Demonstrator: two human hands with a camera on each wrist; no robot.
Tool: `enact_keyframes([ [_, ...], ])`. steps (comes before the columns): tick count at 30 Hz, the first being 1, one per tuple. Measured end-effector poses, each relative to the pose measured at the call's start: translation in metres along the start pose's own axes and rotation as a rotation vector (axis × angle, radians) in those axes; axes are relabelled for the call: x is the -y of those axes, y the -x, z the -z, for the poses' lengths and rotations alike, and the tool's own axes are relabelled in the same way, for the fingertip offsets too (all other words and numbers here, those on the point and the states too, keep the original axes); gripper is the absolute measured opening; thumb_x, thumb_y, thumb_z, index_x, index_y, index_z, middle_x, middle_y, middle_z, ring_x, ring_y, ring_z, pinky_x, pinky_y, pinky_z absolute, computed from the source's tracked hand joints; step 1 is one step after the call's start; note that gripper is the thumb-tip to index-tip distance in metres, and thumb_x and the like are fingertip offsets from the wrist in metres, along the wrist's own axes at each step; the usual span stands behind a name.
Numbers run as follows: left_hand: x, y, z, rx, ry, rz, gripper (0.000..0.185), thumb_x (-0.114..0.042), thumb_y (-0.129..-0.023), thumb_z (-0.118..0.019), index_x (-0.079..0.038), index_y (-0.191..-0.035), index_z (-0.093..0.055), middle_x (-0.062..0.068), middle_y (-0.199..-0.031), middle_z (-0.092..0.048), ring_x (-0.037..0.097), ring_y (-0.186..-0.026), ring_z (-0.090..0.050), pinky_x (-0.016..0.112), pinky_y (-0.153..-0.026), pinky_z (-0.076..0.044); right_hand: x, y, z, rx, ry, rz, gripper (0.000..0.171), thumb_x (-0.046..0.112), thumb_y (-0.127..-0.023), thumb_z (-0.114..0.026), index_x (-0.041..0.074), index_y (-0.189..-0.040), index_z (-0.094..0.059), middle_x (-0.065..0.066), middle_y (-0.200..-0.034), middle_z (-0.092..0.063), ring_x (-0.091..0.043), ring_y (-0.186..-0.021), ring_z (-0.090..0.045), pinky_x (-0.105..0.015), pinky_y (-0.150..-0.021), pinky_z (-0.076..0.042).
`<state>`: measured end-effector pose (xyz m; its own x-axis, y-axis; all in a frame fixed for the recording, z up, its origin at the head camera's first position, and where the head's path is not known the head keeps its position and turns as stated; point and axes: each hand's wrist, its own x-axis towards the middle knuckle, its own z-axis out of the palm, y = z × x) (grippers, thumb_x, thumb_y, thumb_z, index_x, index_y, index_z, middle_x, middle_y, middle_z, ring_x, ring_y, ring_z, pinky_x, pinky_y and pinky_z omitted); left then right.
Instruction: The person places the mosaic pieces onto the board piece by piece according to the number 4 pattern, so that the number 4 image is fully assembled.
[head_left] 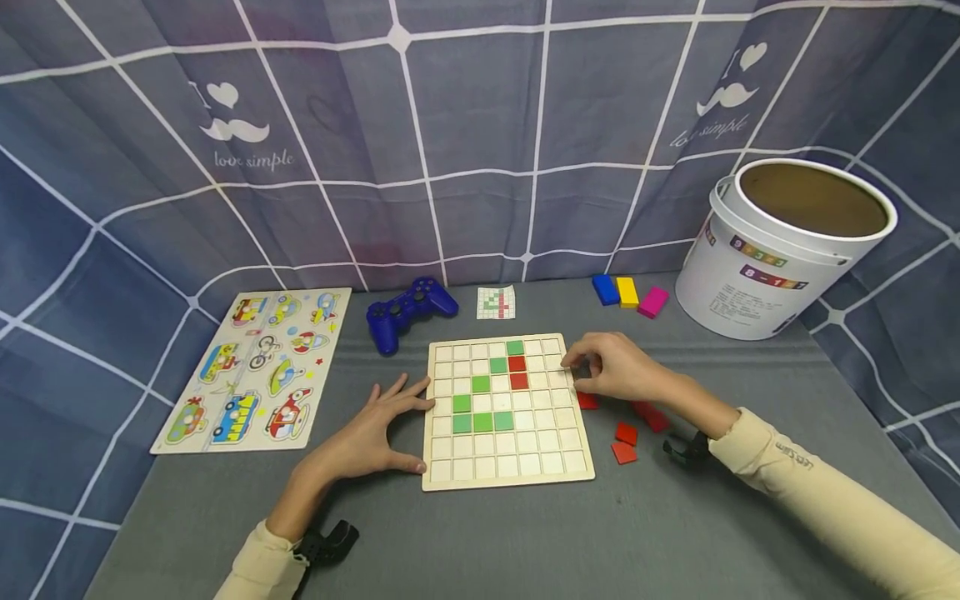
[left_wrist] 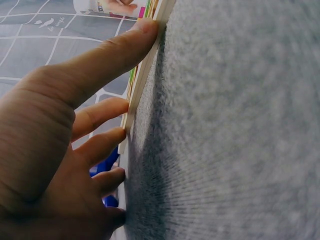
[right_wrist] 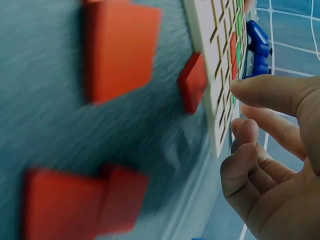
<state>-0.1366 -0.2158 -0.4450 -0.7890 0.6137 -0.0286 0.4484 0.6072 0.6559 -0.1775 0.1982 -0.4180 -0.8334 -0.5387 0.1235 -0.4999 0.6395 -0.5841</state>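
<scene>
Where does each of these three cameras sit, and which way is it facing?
Head: worn on the head, looking forward and down at the gridded board; the left hand, right hand and pale sleeves show.
Left wrist: worn on the left wrist, looking along that hand toward the board's edge; that hand shows close up.
Right wrist: worn on the right wrist, looking past that hand at red tiles and the board; that hand shows at the right.
Shared: head and right wrist views both show the board, red tiles and blue game controller.
</scene>
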Motion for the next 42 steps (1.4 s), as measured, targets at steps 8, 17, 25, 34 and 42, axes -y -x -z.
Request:
enact_keyframes([
  [8, -0.001, 0.001, 0.001, -0.008, -0.006, -0.003, 0.088, -0.039, -0.063, -0.095, -0.016, -0.139, -0.058, 0.003, -0.163, -0.027, 0.039, -0.15, -0.01, 0.068, -0.114, 0.005, -0.012, 0.025, 0.012, -0.003, 0.037, -0.032, 0.03, 0.007, -0.074, -0.087, 0.013, -0.102, -0.077, 0.0, -0.084, -0.064, -0.009, -0.057, -0.051, -0.026, -0.055, -0.044],
  [17, -0.001, 0.002, -0.001, -0.002, -0.009, -0.009, 0.087, -0.038, -0.063, -0.095, -0.016, -0.139, -0.058, 0.004, -0.163, -0.027, 0.04, -0.15, -0.01, 0.069, -0.114, 0.005, -0.024, 0.063, 0.019, 0.006, 0.065, -0.096, 0.032, 0.007, -0.073, -0.087, 0.012, -0.103, -0.076, 0.003, -0.089, -0.066, -0.004, -0.058, -0.051, -0.025, -0.054, -0.045],
  [25, 0.0, 0.001, 0.0, -0.011, -0.007, -0.01, 0.087, -0.039, -0.063, -0.095, -0.017, -0.14, -0.058, 0.003, -0.163, -0.027, 0.04, -0.15, -0.01, 0.068, -0.114, 0.004, -0.031, 0.079, 0.022, 0.012, 0.047, -0.144, 0.032, 0.01, -0.074, -0.086, 0.013, -0.103, -0.075, 0.005, -0.091, -0.068, -0.003, -0.057, -0.052, -0.024, -0.054, -0.045],
  [34, 0.0, -0.001, 0.001, -0.008, -0.007, -0.012, 0.088, -0.041, -0.063, -0.094, -0.018, -0.14, -0.058, 0.002, -0.163, -0.027, 0.04, -0.15, -0.01, 0.068, -0.114, 0.004, -0.025, 0.082, 0.022, 0.014, 0.072, -0.171, 0.032, 0.012, -0.071, -0.088, 0.011, -0.1, -0.074, 0.003, -0.087, -0.064, -0.003, -0.055, -0.051, -0.024, -0.051, -0.044],
  [42, 0.001, 0.0, -0.001, -0.013, -0.003, -0.021, 0.088, -0.039, -0.063, -0.095, -0.017, -0.14, -0.058, 0.004, -0.163, -0.028, 0.041, -0.15, -0.011, 0.068, -0.114, 0.004, -0.023, 0.069, 0.016, 0.006, 0.034, -0.117, 0.04, -0.006, -0.07, -0.077, 0.01, -0.106, -0.073, 0.003, -0.089, -0.064, -0.004, -0.058, -0.053, -0.025, -0.053, -0.046],
])
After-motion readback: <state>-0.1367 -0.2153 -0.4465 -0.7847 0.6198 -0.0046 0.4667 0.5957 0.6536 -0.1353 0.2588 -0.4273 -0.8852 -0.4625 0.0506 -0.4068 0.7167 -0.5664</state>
